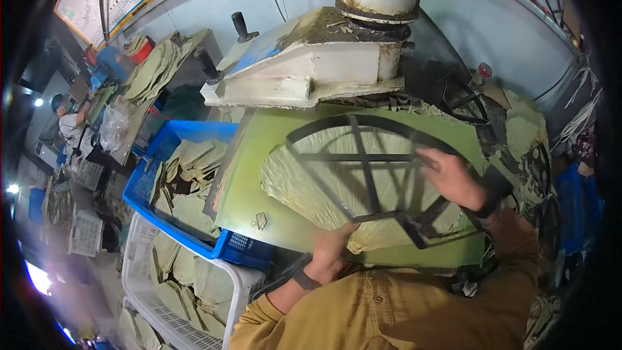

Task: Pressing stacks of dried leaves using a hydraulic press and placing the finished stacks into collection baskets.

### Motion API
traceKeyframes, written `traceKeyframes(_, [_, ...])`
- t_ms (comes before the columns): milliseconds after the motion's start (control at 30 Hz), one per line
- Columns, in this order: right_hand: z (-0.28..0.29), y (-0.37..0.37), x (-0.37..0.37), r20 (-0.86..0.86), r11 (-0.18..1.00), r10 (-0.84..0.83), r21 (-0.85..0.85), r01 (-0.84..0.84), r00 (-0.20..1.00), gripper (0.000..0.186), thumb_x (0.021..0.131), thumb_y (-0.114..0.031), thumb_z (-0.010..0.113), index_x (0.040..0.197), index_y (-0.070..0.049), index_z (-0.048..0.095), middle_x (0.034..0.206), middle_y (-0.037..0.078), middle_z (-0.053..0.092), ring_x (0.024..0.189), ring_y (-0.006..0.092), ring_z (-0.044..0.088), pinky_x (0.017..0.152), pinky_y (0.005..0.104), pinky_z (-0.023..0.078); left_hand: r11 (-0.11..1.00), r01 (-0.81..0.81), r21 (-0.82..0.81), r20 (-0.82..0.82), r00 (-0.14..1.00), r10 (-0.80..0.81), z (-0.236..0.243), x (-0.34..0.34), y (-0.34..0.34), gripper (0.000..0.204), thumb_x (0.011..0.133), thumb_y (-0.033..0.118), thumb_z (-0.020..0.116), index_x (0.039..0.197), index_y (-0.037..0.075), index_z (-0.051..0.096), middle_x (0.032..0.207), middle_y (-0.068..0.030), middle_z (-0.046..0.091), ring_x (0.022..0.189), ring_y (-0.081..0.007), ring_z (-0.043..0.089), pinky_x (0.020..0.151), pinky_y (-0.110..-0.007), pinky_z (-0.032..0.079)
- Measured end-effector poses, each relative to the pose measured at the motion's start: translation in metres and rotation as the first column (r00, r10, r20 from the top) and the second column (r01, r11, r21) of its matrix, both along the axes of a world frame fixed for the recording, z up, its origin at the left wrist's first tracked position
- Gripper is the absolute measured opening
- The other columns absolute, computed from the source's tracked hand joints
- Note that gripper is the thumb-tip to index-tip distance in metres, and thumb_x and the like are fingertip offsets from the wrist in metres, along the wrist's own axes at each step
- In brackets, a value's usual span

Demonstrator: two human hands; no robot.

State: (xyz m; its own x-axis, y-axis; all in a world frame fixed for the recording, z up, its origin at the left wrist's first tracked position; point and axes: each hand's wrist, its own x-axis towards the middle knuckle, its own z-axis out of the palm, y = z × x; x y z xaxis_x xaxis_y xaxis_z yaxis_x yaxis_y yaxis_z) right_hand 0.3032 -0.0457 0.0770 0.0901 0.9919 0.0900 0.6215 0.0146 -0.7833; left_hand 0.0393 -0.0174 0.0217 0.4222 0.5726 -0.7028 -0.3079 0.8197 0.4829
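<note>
A black metal cutting die (363, 157), a curved frame with crossbars, is held tilted over a pale green layered sheet (291, 178). The sheet lies wrinkled on a green cutting board (249, 201). My right hand (453, 180) is closed round the die's right part, its fingers at a crossbar's end. Lower down, my left hand (329, 253) is closed at the die's near edge, fingertips against the bar; its other fingers are partly hidden. A small diamond-shaped piece (260, 221) sits on the board's left side.
Behind the board stands a press with a white arm (311, 74) and black handles (240, 26). Left are a blue crate (146, 185) and a white basket (133, 253) holding cut pieces. Another die (466, 100) lies among scraps at right. A person (70, 126) works far left.
</note>
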Motion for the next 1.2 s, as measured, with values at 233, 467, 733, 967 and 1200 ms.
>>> traceKeyframes(233, [-0.023,0.028,-0.025,0.099,1.0,0.026,-0.02,-0.024,0.995,0.04,0.088,-0.009,0.058,0.124,0.006,0.051,0.115,0.026,0.061,0.106,0.0257,0.061,0.088,0.0318,0.045,1.0,-0.013,0.001,0.017,1.0,0.013,-0.015,-0.008,0.001,0.021,0.084,0.003,0.065,0.101,-0.008,0.057,0.097,-0.016,0.063,0.084,-0.0268,0.064,0.074,-0.039,0.056])
traceKeyframes(467, [-0.034,0.039,-0.032,0.15,0.994,0.035,-0.112,-0.018,0.988,0.039,0.088,-0.011,0.057,0.124,0.002,0.053,0.09,0.028,0.063,0.07,0.0297,0.065,0.064,0.0383,0.048,0.997,0.063,0.037,0.062,0.996,-0.066,-0.013,-0.019,0.003,0.022,0.083,0.006,0.068,0.097,-0.01,0.061,0.093,-0.013,0.065,0.079,-0.0206,0.065,0.067,-0.035,0.055])
traceKeyframes(733, [-0.061,0.018,-0.039,0.414,0.993,-0.095,0.099,0.059,0.905,0.04,0.089,-0.011,0.056,0.128,-0.007,0.05,0.098,0.022,0.064,0.087,0.0394,0.062,0.073,0.0439,0.05,0.588,0.63,0.507,-0.697,0.701,-0.149,0.001,-0.119,0.036,0.023,0.086,0.02,0.068,0.099,0.001,0.068,0.072,-0.002,0.063,0.064,-0.0085,0.055,0.057,-0.023,0.044])
traceKeyframes(967, [-0.004,-0.007,-0.005,0.195,0.988,0.041,0.14,-0.069,0.98,0.046,0.084,-0.018,0.066,0.125,-0.003,0.052,0.125,0.016,0.054,0.116,0.0295,0.052,0.098,0.0356,0.041,0.311,0.465,0.829,-0.485,0.874,-0.015,-0.016,-0.112,0.158,0.077,0.066,-0.016,0.068,0.134,0.01,0.043,0.138,-0.0077,0.038,0.129,-0.0274,0.039,0.102,-0.037,0.041])
traceKeyframes(1200, [-0.037,-0.143,0.04,0.332,0.985,-0.171,0.042,0.167,0.928,0.039,0.083,-0.027,0.068,0.113,-0.006,0.058,0.131,0.017,0.049,0.119,0.0332,0.049,0.099,0.0374,0.039,-0.08,0.724,0.685,-0.719,0.69,0.088,-0.017,-0.101,0.171,0.057,0.065,-0.018,0.065,0.116,0.005,0.056,0.138,-0.011,0.035,0.113,-0.0239,0.052,0.089,-0.032,0.049])
